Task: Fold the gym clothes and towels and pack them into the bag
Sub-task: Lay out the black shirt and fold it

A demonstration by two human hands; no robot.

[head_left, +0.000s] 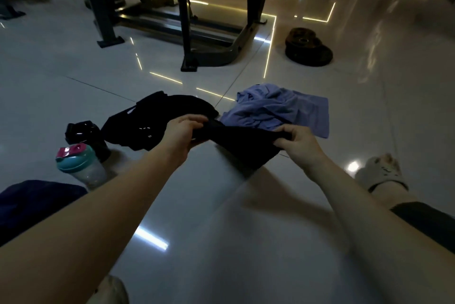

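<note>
Head view showed the left hand (pixel 183 131) and right hand (pixel 299 142) each pinching a black garment (pixel 236 142) above the floor (pixel 221 217); purple clothes (pixel 275 109) lay crumpled just beyond. Folding seemed barely begun, nothing packed.

Hands: two, left hand (pixel 183 131) and right hand (pixel 299 142)
Black cloth pieces: two, one black garment (pixel 241 143) gripped by both hands, and one black heap (pixel 138 126); whether the heap is bag or clothing cannot be told
Lilac cloth pieces: two, one crumpled lilac garment (pixel 261 106) and one flat lilac towel (pixel 316 111)
Bottles: two, one teal-lidded bottle (pixel 80 165) and one black bottle (pixel 85 135)
Weight plates (pixel 307 47): at least two, stacked; exact count unclear
Gym frame (pixel 184 20): one
Socked foot (pixel 380 170): one
</note>
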